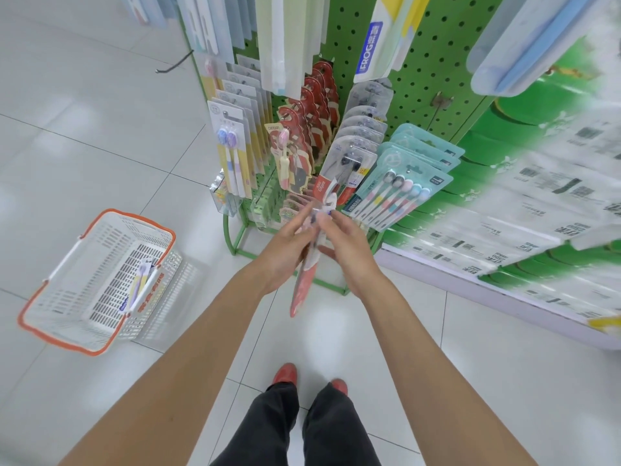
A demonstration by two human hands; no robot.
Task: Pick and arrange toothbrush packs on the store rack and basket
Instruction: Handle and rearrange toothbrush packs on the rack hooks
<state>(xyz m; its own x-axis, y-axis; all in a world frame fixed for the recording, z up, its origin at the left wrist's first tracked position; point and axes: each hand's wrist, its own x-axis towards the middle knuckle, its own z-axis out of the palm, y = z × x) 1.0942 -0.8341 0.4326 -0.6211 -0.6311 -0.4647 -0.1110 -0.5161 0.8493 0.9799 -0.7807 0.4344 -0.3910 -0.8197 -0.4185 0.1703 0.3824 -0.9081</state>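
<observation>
Toothbrush pack (pixel 304 287), long, pink-red, hangs pinched between left hand (pixel 285 253) and right hand (pixel 349 253).

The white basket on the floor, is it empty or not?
Not empty. One toothbrush pack lies inside the basket; the rest of its bottom shows bare.

Both bare arms stretched forward and down, converging at centre. Left hand (pixel 285 250) palm turned inward, fingers extended up, thumb side pinching. Right hand (pixel 346 250) opposite it, fingers curled, fingertips nearly meeting the left's. Both grips closed on one toothbrush pack (pixel 304 280), held upright between them. Legs and red shoes below.
</observation>
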